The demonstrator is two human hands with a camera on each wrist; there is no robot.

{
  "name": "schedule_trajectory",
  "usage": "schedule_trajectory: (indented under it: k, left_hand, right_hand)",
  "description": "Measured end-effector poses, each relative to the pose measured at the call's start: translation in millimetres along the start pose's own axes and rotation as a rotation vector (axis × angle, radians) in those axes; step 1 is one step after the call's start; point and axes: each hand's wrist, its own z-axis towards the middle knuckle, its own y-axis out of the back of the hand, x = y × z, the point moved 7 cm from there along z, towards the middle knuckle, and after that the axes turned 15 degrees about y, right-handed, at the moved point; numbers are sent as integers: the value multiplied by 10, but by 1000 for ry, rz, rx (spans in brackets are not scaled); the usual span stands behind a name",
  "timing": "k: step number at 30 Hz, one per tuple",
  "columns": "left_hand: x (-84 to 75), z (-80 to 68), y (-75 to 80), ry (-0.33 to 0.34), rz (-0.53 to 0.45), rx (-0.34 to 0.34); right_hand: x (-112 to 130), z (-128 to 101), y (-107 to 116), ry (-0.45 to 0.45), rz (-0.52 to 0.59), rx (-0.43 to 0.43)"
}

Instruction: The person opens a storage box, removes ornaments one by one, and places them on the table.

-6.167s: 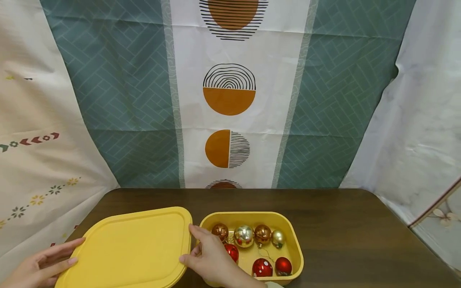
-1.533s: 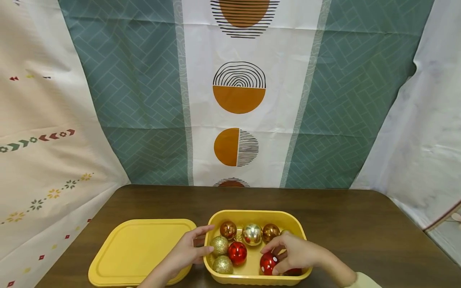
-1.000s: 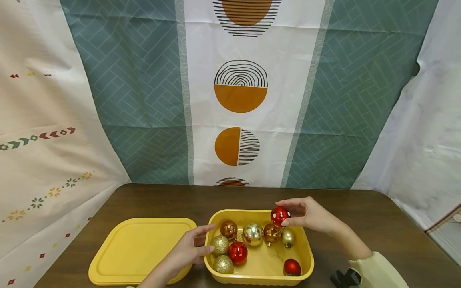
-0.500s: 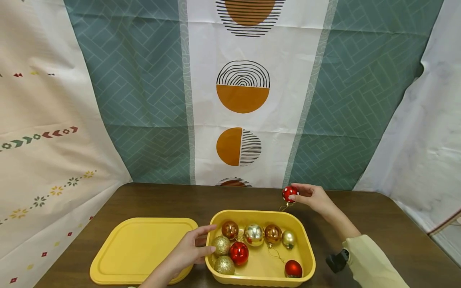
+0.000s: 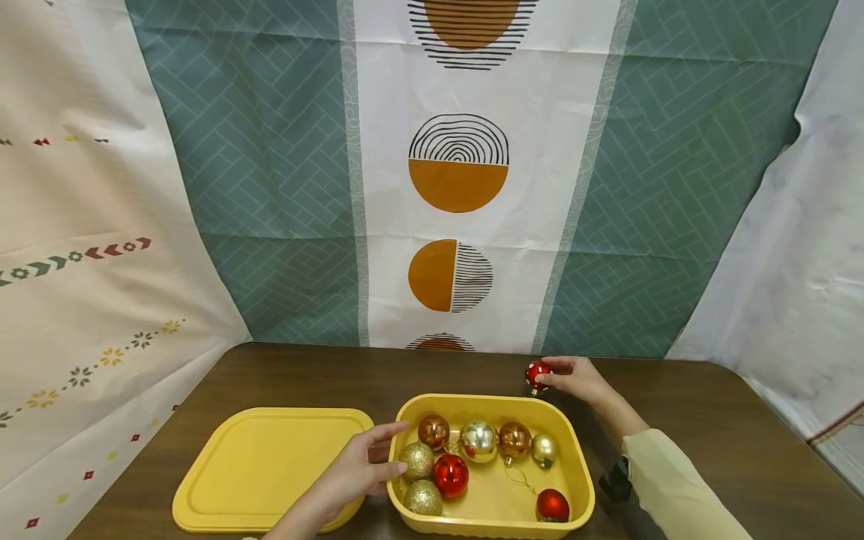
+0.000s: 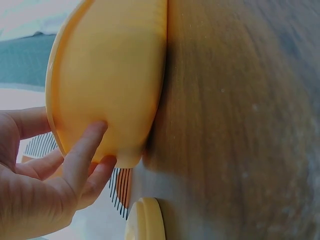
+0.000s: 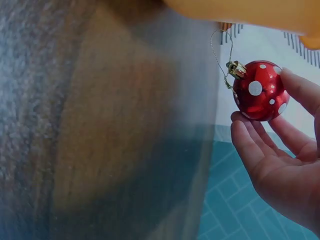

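Note:
My right hand (image 5: 582, 379) pinches a red Christmas bauble with white dots (image 5: 536, 373) just behind the yellow box (image 5: 496, 499). In the right wrist view the bauble (image 7: 261, 90) sits between thumb and fingertips, its gold cap and string loop pointing away from the palm. At the box's left end, my left hand (image 5: 358, 465) grips the wall, thumb at the rim and fingers along the outside, as the left wrist view also shows. Inside the box lie a shiny red bauble (image 5: 450, 475), a darker red one (image 5: 552, 505) and several gold and copper ones (image 5: 478, 440).
A yellow lid (image 5: 270, 469) lies flat on the dark wooden table (image 5: 324, 375), left of the box. Patterned cloth (image 5: 270, 187) hangs behind the table's back edge. A black device (image 5: 616, 480) is on the right wrist.
Earlier both hands held the lid; it now lies on the table at left. The right hand has lifted the dotted bauble out of the box, carried it behind, and just lowered it slightly.

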Motion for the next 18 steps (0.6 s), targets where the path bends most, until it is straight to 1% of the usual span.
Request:
schedule_trajectory:
  k: [8,10,14,18]
  left_hand:
    - [11,6,1,5,-16,14]
    - [15,10,3,4,-15,13]
    - [24,18,7,5,-11,8]
    - [30,19,12,7,-8,2]
  right_hand:
    - [-41,14,-138,-2,-17,67]
    - [-31,17,-175,9,-27,96]
    - [-8,21,-230,22,-35,127]
    - [-4,30,-260,22,-41,132]
